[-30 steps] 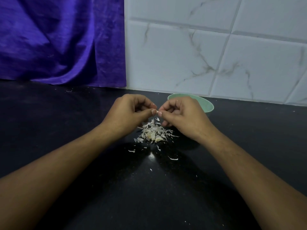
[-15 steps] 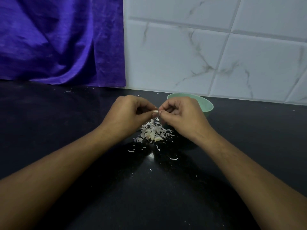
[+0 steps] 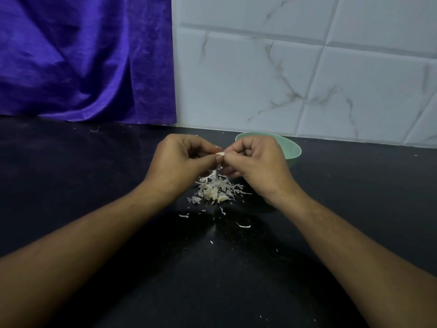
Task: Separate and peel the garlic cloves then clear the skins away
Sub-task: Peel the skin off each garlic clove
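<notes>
A small pale garlic clove [image 3: 220, 153] is pinched between the fingertips of both hands, held above the counter. My left hand [image 3: 182, 159] grips it from the left with curled fingers. My right hand [image 3: 255, 162] pinches it from the right, thumb and forefinger at its tip. Directly below lies a pile of white garlic skins [image 3: 216, 188] with a few cloves mixed in. A strip of skin hangs down from the hands toward the pile.
A mint-green bowl [image 3: 293, 150] stands just behind my right hand, partly hidden by it. Stray skin flakes [image 3: 243, 225] dot the black counter [image 3: 71, 174] in front of the pile. A purple cloth [image 3: 82, 60] and a white tiled wall [image 3: 307, 74] close the back.
Both hands stay together over the pile, their fingers working on the clove. A strip of skin now hangs below them.
</notes>
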`<state>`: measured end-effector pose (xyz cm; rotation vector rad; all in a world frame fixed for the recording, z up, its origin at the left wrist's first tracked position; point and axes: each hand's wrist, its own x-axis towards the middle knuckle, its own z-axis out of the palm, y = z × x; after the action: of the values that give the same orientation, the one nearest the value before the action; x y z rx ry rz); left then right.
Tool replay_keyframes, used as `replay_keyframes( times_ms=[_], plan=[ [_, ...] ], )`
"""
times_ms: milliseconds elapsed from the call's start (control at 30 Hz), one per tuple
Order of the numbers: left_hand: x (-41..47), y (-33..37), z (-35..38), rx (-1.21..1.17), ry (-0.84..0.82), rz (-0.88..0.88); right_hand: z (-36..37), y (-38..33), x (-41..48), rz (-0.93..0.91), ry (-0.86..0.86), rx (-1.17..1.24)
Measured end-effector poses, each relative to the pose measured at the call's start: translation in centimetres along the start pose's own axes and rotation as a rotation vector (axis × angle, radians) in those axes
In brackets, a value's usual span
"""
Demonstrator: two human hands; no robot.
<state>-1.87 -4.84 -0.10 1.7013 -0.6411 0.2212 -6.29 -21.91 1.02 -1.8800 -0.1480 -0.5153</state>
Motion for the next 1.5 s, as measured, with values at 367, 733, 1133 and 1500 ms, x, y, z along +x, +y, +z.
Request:
replay_keyframes(
  times_ms=[367, 733, 1133, 1500],
  plan=[
    [0.1, 0.2, -0.1, -0.111, -0.023, -0.008, -0.1, -0.7, -0.1, 0.198, -0.063, 0.372],
    [0.4, -0.1, -0.9, 0.236, 0.007, 0.228, -0.2, -0.5, -0.1, 0.253, -0.144, 0.37],
    [0.8, 0.0, -1.0, -0.18, 0.072, -0.093, -0.5, 0.4, 0.2, 0.075, -0.071, -0.067],
    [0.8, 0.2, -0.8, -0.267, 0.047, -0.232, -0.7, -0.2, -0.1, -0.065, -0.021, -0.182]
  ],
)
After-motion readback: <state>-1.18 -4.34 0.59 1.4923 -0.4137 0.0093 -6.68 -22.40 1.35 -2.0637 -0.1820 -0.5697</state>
